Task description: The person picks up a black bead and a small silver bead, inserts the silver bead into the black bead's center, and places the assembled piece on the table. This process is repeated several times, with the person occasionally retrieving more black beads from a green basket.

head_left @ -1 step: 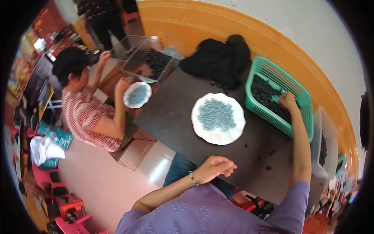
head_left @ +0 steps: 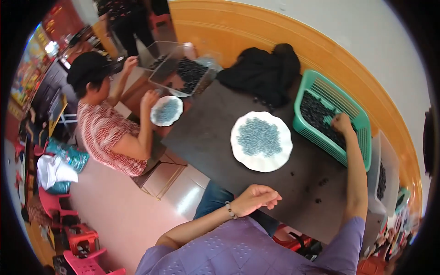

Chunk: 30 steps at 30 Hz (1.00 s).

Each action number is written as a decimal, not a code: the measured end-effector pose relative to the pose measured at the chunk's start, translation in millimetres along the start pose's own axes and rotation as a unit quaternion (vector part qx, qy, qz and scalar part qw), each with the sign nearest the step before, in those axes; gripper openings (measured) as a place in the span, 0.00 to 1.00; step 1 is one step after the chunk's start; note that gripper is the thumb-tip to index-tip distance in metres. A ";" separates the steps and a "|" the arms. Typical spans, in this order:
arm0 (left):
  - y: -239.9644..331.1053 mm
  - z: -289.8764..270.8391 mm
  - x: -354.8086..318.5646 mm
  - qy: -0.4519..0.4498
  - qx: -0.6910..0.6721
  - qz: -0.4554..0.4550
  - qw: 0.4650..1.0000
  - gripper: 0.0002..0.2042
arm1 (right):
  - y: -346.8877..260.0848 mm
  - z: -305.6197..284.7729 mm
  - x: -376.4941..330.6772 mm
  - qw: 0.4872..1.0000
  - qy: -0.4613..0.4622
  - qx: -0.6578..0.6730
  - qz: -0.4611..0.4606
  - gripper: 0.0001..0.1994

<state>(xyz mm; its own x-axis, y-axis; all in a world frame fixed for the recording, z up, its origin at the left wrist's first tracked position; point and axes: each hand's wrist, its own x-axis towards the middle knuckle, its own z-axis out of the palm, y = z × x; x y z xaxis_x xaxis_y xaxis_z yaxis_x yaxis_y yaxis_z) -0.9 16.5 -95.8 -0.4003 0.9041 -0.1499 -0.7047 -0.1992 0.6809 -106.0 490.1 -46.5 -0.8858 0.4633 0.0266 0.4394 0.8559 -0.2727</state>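
My left hand (head_left: 256, 200) is above the near edge of the dark table, its fingers curled and thumb pressed to them. Whatever it may hold is too small to make out. Over on the right, my right hand (head_left: 341, 123) reaches into a green plastic basket (head_left: 313, 140), fingers closed down at the small black pieces (head_left: 316, 110) inside. Those fingertips are partly hidden, so I cannot tell what they grip. Between my hands and the far side rests a white scalloped plate (head_left: 261, 164), its middle covered with small blue-grey slender pieces (head_left: 260, 137).
A co-worker (head_left: 112, 133) sits at left beside another plate (head_left: 179, 108) of blue-grey pieces and a clear bin (head_left: 172, 68) of black pieces. Black cloth (head_left: 261, 73) lies at the back. A second clear bin (head_left: 388, 172) stands right of the basket. Black bits (head_left: 323, 182) dot the table.
The whole view has shifted slightly, so the table and the things on it sit a little farther right and lower. Both my hands keep about the same pose.
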 end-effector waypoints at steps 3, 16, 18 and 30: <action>-1.1 0.2 -2.2 -0.003 -0.006 0.016 1.000 0.12 | -11.8 1.9 0.2 0.999 -0.033 0.011 0.010 0.02; 11.6 13.7 0.6 -0.004 0.026 -0.024 0.999 0.14 | 33.0 -7.5 1.8 0.990 0.052 -0.127 -0.030 0.10; 6.6 7.4 -4.2 0.027 0.042 -0.004 0.999 0.15 | 8.9 -0.4 8.0 0.986 0.078 -0.130 -0.071 0.16; -1.9 -1.9 1.5 0.000 -0.037 0.020 0.999 0.10 | 4.2 -20.6 8.0 0.992 -0.053 0.076 0.089 0.11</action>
<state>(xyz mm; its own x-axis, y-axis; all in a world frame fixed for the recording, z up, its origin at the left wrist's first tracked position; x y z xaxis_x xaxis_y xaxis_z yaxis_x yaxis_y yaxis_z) -1.3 17.5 -98.7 -0.4300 0.8943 -0.1238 -0.7290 -0.2630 0.6320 -108.2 502.1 -27.6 -0.8109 0.5698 -0.1333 0.5691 0.7148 -0.4065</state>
